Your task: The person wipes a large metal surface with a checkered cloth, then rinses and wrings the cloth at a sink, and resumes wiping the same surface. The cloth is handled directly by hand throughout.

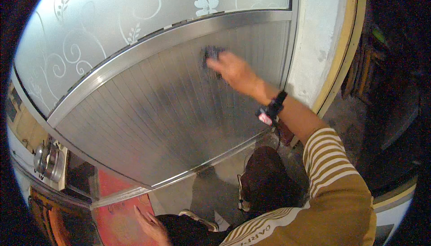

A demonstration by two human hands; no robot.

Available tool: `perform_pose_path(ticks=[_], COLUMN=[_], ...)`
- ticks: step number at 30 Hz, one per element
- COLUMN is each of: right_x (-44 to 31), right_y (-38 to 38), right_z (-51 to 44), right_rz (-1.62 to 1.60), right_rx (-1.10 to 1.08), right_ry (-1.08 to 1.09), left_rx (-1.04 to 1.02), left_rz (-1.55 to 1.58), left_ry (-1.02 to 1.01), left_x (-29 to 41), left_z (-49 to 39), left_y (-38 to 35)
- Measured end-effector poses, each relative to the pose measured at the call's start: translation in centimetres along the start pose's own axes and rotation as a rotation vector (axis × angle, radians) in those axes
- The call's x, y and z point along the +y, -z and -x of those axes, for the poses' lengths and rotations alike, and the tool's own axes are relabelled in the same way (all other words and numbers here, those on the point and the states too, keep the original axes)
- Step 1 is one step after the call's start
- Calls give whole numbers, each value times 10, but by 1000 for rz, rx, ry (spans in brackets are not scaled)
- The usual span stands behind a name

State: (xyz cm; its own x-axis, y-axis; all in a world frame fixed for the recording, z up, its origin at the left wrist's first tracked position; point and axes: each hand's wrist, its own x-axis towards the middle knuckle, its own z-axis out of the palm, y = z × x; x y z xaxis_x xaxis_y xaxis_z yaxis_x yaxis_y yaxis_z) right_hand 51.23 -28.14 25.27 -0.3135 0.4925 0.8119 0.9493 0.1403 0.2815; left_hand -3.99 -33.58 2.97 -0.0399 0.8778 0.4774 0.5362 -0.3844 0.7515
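Note:
My right hand (234,71) holds a dark, blurred object (212,55), perhaps a brush or a cloth, against the ribbed metal lower panel (151,118) of a door. A black band with a small device (275,106) circles the right wrist. Above the panel runs a shiny metal crossbar (181,32). Over that is frosted glass (148,7) with white scroll and flower patterns. Down at the bottom left, my left hand (150,224) hangs with nothing in it, near my dark-clad leg and above a red mat (123,220).
A white wall edge with a yellowish frame (340,44) borders the door on the right. Past the left edge of the door, a lidded metal pot (50,162) stands on a counter. My dark-clad knee (269,178) is close to the door's bottom edge. The far right is dark.

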Motion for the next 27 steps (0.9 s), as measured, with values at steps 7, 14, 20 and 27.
perform_pose_path(ticks=[7,14,20,27], right_x=[-38,-120,-93,-165], right_y=[-19,-85,-51,-91], right_z=[-55,55,-73,-67], right_rz=[27,-218,-120,-60], right_rx=[251,-604,46,182], right_ry=[-176,77,37,-92], left_rx=[46,-344,-321,-391], left_rz=[-327,59,163,5], left_ry=[-160,190,292,160], left_x=[11,-53,-94,-75], left_z=[-32,-64,-55,-58], left_y=[10,-37,-42,-47])
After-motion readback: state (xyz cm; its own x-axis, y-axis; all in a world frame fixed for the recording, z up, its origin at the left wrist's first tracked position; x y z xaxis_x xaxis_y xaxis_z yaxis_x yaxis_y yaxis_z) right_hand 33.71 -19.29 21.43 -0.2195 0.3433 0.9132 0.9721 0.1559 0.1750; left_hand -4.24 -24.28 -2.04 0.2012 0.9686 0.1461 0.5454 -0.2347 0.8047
